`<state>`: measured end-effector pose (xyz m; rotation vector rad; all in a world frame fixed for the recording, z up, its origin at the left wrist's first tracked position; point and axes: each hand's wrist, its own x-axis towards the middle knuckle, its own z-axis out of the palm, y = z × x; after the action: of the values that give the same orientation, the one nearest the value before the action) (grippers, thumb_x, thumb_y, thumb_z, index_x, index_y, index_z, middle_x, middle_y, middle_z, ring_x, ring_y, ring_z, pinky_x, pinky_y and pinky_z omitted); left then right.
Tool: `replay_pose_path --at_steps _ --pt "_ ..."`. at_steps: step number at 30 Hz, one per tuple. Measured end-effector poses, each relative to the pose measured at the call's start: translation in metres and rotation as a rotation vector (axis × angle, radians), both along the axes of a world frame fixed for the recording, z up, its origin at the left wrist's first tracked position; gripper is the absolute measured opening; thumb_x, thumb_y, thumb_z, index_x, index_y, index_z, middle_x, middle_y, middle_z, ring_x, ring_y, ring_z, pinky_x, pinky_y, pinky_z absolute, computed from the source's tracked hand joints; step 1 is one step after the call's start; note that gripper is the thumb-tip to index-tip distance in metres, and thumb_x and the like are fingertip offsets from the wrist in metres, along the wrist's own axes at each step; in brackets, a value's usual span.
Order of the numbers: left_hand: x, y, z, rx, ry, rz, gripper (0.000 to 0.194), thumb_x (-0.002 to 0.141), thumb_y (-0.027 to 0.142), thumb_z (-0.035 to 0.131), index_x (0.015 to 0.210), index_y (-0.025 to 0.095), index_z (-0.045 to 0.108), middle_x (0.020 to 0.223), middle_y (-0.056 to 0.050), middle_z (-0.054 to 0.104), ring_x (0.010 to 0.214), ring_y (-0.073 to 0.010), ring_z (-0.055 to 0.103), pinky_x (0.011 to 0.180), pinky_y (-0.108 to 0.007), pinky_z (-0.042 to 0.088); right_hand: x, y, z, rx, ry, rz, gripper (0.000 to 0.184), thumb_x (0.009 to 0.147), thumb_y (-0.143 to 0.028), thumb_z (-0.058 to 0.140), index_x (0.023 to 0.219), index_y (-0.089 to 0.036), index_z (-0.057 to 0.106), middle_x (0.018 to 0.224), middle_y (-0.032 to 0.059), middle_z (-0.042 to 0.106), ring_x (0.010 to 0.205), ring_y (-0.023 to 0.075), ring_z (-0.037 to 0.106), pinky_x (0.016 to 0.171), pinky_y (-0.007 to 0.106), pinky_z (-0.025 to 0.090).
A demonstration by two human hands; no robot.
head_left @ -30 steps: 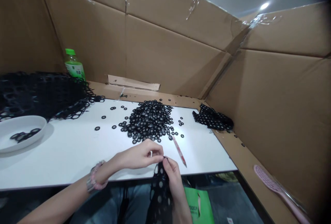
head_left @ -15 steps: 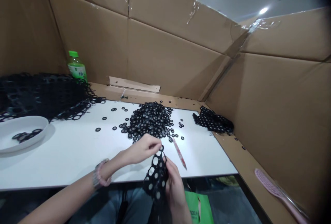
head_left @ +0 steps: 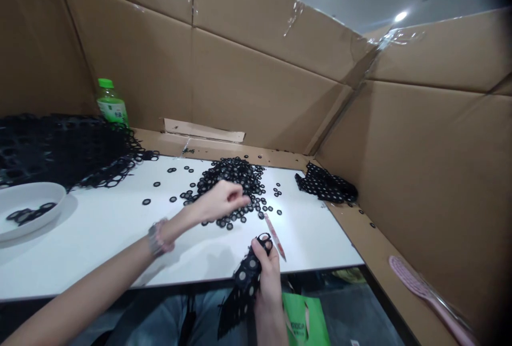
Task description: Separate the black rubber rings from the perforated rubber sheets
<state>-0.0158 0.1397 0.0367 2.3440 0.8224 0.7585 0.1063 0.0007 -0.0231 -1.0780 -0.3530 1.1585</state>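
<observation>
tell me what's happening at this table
A person's right hand grips a spotted black strip at the table's near edge. The left hand, curled, is apart from it, in front of the pile of discs; whether it holds anything is unclear. A few dark pieces lie in the bowl.

Left hand (head_left: 222, 201) and right hand (head_left: 270, 274) bare; left wrist (head_left: 178, 227) wearing a pink bracelet (head_left: 165, 240) beside a silver-grey band (head_left: 153, 241); blue-grey trousers (head_left: 150, 315) below.
</observation>
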Motion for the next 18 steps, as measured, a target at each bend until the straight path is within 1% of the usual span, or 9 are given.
replay_pose_path --at_steps 2,4,6,9,11,13,15,16,18 --pt "0.001 -0.032 0.004 -0.132 0.04 -0.221 0.034 0.082 0.042 0.049 0.061 0.015 0.048 0.054 0.004 0.045 0.049 -0.0087 0.038 0.047 -0.02 0.027 -0.003 0.0 0.005 -0.001 -0.011 0.039 0.025 0.062 -0.035 0.073 0.072 -0.021 0.055 0.068 -0.0044 0.062 0.068 0.0146 0.059 0.068 0.027 0.046" --pt "0.002 -0.053 0.007 -0.193 0.056 -0.318 0.033 0.081 0.039 0.052 0.059 0.015 0.049 0.052 0.005 0.042 0.048 -0.0077 0.036 0.045 -0.02 0.025 -0.005 0.001 0.009 0.01 -0.018 0.083 0.028 0.06 -0.037 0.074 0.072 -0.021 0.055 0.071 -0.0022 0.065 0.072 0.0169 0.061 0.073 0.03 0.046" --pt "0.003 -0.062 0.007 -0.205 0.037 -0.373 0.03 0.083 0.034 0.05 0.06 0.014 0.051 0.051 0.005 0.042 0.047 -0.0075 0.035 0.046 -0.02 0.026 -0.005 0.001 0.011 0.026 -0.022 0.11 0.029 0.06 -0.04 0.075 0.072 -0.02 0.056 0.074 -0.0007 0.066 0.075 0.0184 0.061 0.076 0.032 0.045" --pt "0.002 -0.058 0.006 -0.224 -0.011 -0.433 0.028 0.086 0.029 0.044 0.068 0.014 0.058 0.055 0.003 0.049 0.05 -0.008 0.04 0.05 -0.019 0.03 0.001 -0.002 0.009 0.059 -0.006 0.123 0.032 0.06 -0.044 0.073 0.074 -0.019 0.06 0.081 0.0019 0.067 0.084 0.0207 0.06 0.083 0.034 0.043" --pt "-0.002 -0.045 0.004 -0.229 -0.055 -0.337 0.03 0.087 0.029 0.043 0.065 0.014 0.055 0.055 0.003 0.049 0.052 -0.0083 0.041 0.05 -0.019 0.03 0.009 -0.007 0.005 0.085 -0.025 0.162 0.034 0.058 -0.04 0.076 0.082 -0.019 0.063 0.089 0.0026 0.067 0.091 0.0213 0.059 0.087 0.034 0.042" --pt "-0.009 -0.024 0.003 -0.196 -0.132 -0.095 0.035 0.088 0.031 0.039 0.059 0.015 0.049 0.053 0.003 0.045 0.05 -0.0087 0.039 0.048 -0.019 0.028 0.015 -0.013 0.001 0.087 -0.077 0.207 0.035 0.056 -0.032 0.078 0.085 -0.02 0.063 0.089 0.0016 0.066 0.089 0.0205 0.058 0.085 0.033 0.043" --pt "-0.016 0.003 0.001 -0.09 -0.162 0.171 0.037 0.09 0.032 0.032 0.059 0.016 0.046 0.054 0.003 0.045 0.051 -0.01 0.04 0.049 -0.021 0.029 0.018 -0.018 -0.004 0.053 -0.098 0.2 0.03 0.057 -0.027 0.078 0.08 -0.021 0.062 0.081 -0.0004 0.065 0.082 0.0187 0.059 0.079 0.031 0.045" --pt "-0.018 0.017 -0.001 -0.016 -0.133 0.262 0.037 0.09 0.033 0.032 0.06 0.016 0.047 0.056 0.002 0.047 0.053 -0.0109 0.042 0.051 -0.021 0.031 0.017 -0.02 -0.006 0.03 -0.079 0.171 0.03 0.056 -0.027 0.078 0.08 -0.021 0.061 0.08 -0.0011 0.064 0.081 0.0181 0.059 0.077 0.03 0.045" --pt "-0.018 0.042 -0.007 0.087 -0.039 0.322 0.031 0.088 0.032 0.038 0.063 0.016 0.049 0.058 0.001 0.05 0.056 -0.0128 0.046 0.055 -0.023 0.033 0.014 -0.021 -0.009 -0.013 -0.017 0.095 0.037 0.053 -0.026 0.079 0.085 -0.023 0.061 0.084 -0.0022 0.064 0.083 0.0174 0.059 0.077 0.028 0.046"
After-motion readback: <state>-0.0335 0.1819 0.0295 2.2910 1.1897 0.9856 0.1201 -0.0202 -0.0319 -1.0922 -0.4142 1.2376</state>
